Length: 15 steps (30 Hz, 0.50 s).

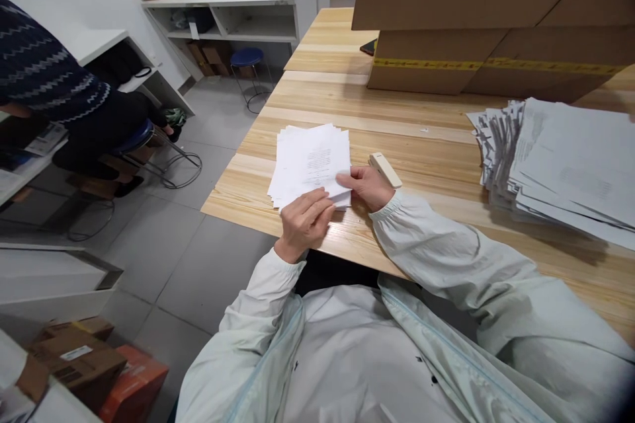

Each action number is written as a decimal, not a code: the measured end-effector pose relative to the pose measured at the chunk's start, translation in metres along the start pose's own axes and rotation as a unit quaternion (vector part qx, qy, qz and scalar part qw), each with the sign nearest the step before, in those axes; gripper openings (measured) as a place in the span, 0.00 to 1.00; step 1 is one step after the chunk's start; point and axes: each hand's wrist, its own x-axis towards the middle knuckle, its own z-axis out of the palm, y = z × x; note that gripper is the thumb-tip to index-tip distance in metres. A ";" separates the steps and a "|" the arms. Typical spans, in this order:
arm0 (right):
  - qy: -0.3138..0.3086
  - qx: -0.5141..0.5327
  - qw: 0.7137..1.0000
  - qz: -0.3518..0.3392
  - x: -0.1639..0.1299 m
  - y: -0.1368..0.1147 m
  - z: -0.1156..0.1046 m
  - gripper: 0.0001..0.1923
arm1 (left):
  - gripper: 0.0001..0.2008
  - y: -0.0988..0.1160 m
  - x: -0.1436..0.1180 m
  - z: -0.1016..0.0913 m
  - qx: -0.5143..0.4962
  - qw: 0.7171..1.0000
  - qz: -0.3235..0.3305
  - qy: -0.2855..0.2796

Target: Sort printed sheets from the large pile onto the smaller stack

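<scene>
A small stack of printed paper sheets (312, 158) lies near the table's left front edge, its sheets slightly fanned out. My right hand (370, 186) pinches the right edge of the top paper, thumb above and fingers beneath. Over the lower edge of the stack, my left hand (306, 221) is curled with its fingers together at the paper; whether it grips a sheet is hidden. Just beyond my right wrist lies a cream-coloured stapler (385, 170).
A tall uneven pile of papers (570, 158) stands at the right. Behind it are large cardboard boxes (446, 59) and a dark phone (368, 47). A person (54, 79) sits on a stool at the left. More boxes (79, 357) are on the floor.
</scene>
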 end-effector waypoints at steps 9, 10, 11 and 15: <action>-0.014 -0.040 0.975 -0.217 -0.072 -0.015 -0.052 0.09 | 0.20 0.000 0.012 -0.021 -0.422 0.770 -0.442 0.182; -0.037 -0.045 0.977 -0.206 -0.080 -0.014 -0.058 0.10 | 0.23 0.006 0.013 -0.022 -0.494 0.720 -0.473 0.117; -0.059 -0.049 0.978 -0.194 -0.086 -0.013 -0.063 0.10 | 0.26 0.014 0.014 -0.023 -0.552 0.668 -0.495 0.063; -0.102 -0.052 0.982 -0.150 -0.096 0.004 -0.074 0.11 | 0.27 0.042 0.011 -0.015 -0.652 0.542 -0.530 -0.014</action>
